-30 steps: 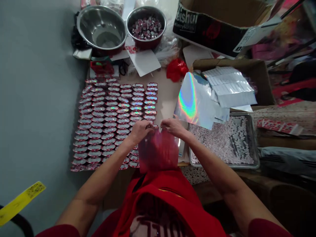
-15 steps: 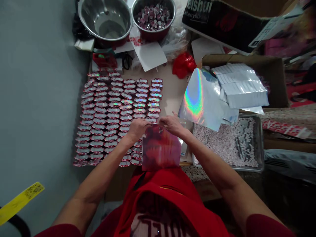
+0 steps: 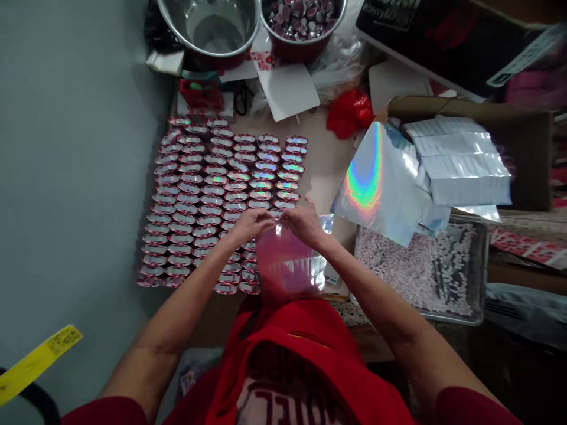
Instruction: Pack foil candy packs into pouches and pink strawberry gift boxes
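Observation:
A shiny reflective sheet (image 3: 287, 265), mirroring the red apron, hangs from my fingertips in front of my body. My left hand (image 3: 251, 225) pinches near its upper left edge. Close beside it, my right hand (image 3: 303, 224) is closed on the upper edge, thumb and fingers pressed together. The fingertips of both hands nearly meet, and whatever small part lies between them is hidden. Just beyond and to the left stand rows of small red-edged pouches or cups with pale oval tops (image 3: 210, 200).
Right of my hands lie a rainbow-sheened sheet (image 3: 376, 177) and a stack of silvery packets (image 3: 460, 159) by a cardboard box (image 3: 531, 159). A metal tray (image 3: 482, 265) holds small pale pieces. Behind are a steel bowl (image 3: 212, 26), a bowl of small caps (image 3: 303, 44) and a red bag (image 3: 349, 113).
The view has shifted, so the table's things sit slightly differently. Both hands stay together at the sheet's upper edge; the sheet has tilted, and its reflections are brighter on the right.

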